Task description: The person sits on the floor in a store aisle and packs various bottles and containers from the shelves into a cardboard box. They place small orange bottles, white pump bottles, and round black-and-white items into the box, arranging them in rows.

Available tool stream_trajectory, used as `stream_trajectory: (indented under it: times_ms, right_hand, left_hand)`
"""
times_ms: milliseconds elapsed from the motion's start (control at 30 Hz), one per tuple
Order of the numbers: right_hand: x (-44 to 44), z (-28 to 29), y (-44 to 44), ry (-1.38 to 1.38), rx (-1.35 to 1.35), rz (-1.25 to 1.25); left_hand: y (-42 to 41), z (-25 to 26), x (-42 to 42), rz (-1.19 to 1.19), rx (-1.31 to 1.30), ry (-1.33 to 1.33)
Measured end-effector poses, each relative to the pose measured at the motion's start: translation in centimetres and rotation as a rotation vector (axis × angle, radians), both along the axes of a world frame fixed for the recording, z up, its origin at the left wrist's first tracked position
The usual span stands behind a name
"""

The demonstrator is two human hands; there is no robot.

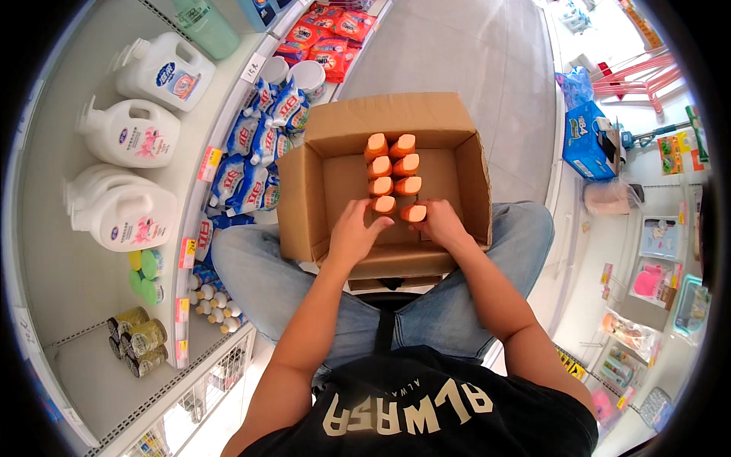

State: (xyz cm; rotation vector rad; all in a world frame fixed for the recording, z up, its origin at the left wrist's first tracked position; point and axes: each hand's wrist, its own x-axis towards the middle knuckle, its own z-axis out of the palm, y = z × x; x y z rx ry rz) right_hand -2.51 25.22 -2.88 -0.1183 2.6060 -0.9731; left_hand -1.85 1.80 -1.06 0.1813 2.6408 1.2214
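Note:
An open cardboard box (394,265) sits in front of my knees. Inside it stand several orange bottles with pale orange caps, in two columns. At the near end of the left column, my left hand (355,231) has its fingers against an orange bottle (383,204), thumb apart; whether it grips is unclear. My right hand (441,224) is closed around the side of the nearest right-column bottle (413,213). The undersides of both hands and the lower parts of the bottles are hidden.
A shelf on the left holds white detergent jugs (140,132), blue-and-white pouches (251,183) and red detergent bags (328,34). Gold-coloured cans (145,337) stand low on the left. Along the right, shelving carries a blue carton (588,140) and packaged goods.

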Motion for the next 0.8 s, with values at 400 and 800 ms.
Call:
stream_trajectory:
  times_ms: [400, 800]
  right_hand:
    - [-1.1, -1.1, -1.2, 0.047, -0.056, -0.106]
    - [-0.9, -2.5, -0.9, 0.147, -0.079, -0.133]
  left_hand:
    - [1.2, -1.2, -2.4, -0.071, -0.196, -0.100]
    - [1.9, -3.2, -2.7, -0.073, -0.300, 0.012]
